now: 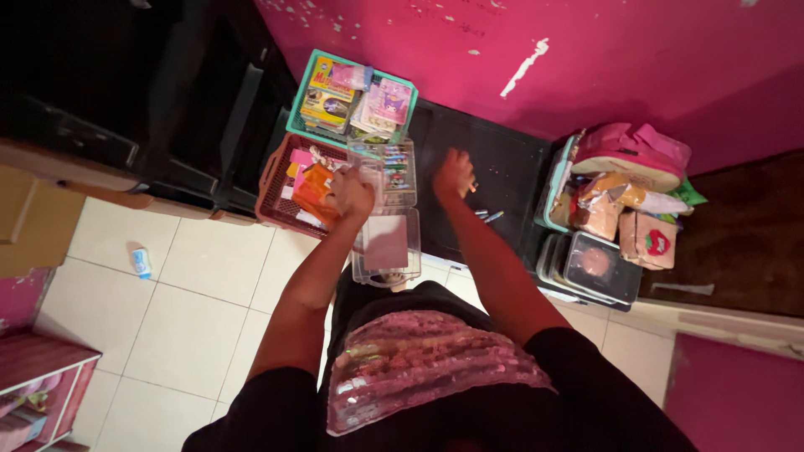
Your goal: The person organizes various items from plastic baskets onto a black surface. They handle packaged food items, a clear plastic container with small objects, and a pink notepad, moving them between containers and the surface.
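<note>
Your left hand [352, 192] grips the clear box [387, 209]; your right hand [453, 174] presses the black table [502, 167], its fingers too blurred to judge.

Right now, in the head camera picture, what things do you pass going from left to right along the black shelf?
Brown woven plastic basket → clear plastic box with its lid open → loose crayons on the black surface → pink backpack.

A clear plastic box [387, 238] stands open on the black table, its hinged lid up. Loose crayons [488, 216] lie just beside it.
</note>
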